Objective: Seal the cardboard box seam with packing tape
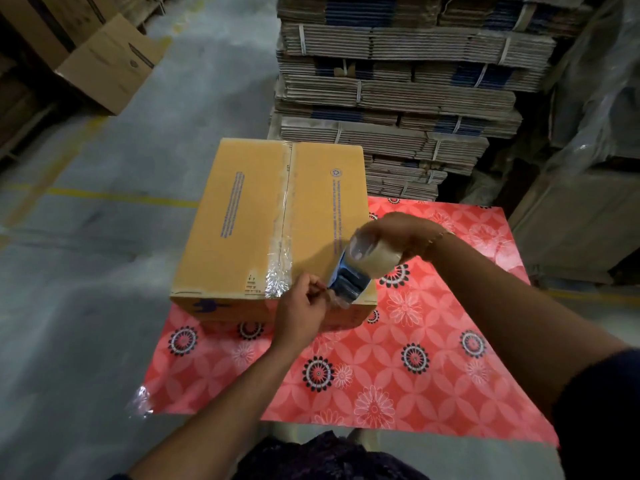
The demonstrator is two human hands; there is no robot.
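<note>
A closed tan cardboard box sits on a red flowered table cover. Clear packing tape runs along its centre seam from the far edge to the near edge, crinkled at the near end. My right hand grips a blue tape dispenser with a clear roll, held over the box's near right corner. My left hand pinches the loose tape end at the dispenser's mouth, in front of the box's near face.
Tall stacks of bundled flat cardboard stand right behind the table. An open carton lies on the concrete floor at the far left. Plastic-wrapped goods stand at the right. A yellow floor line runs left of the box.
</note>
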